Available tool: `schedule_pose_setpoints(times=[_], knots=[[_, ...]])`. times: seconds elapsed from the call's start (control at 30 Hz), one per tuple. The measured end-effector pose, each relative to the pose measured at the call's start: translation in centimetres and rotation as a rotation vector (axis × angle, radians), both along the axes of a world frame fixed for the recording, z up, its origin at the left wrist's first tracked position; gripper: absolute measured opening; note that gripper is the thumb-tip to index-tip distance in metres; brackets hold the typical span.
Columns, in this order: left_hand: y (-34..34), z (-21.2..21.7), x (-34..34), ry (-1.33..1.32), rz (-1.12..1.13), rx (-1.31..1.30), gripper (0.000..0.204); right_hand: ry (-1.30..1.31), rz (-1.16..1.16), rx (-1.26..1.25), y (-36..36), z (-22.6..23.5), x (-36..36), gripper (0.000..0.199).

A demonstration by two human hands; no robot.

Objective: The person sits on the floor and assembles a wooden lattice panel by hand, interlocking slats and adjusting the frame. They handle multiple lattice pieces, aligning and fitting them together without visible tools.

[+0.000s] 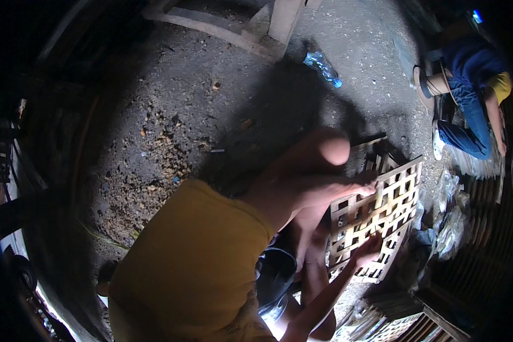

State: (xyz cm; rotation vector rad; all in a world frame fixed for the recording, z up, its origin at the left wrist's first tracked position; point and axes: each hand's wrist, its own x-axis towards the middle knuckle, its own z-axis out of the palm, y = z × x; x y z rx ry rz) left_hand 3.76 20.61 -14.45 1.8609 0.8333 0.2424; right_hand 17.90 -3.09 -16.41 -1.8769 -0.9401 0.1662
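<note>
Dim ground; woven lattice panel [376, 219] partly hides the right hand [369, 249].

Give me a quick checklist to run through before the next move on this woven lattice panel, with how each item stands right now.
1. Left hand on the lattice panel: ok, it rests on the upper edge.
2. Right hand on the panel: ok, fingers press on its lower part.
3. Panel lying flat: cannot tell, it looks propped at a tilt.
4. Weave complete: cannot tell, too dim.
5. Other person apart from the panel: ok, seated off to the upper right.
6. Plastic bottle out of the way: ok, it lies far off.
</note>
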Motion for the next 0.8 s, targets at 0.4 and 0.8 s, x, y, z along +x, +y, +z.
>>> schedule_pose_setpoints(times=[0.4,0.8], knots=[[-4.0,9.7,-6.9,-0.618,0.105,0.062,0.061,-0.435,-0.252,0.011,-10.8,2.1,-0.1,0.026],[-6.0,23.5,-35.0,-0.975,0.596,0.661,0.015,-0.369,-0.208,0.167,-9.3,-0.7,1.3,0.03]])
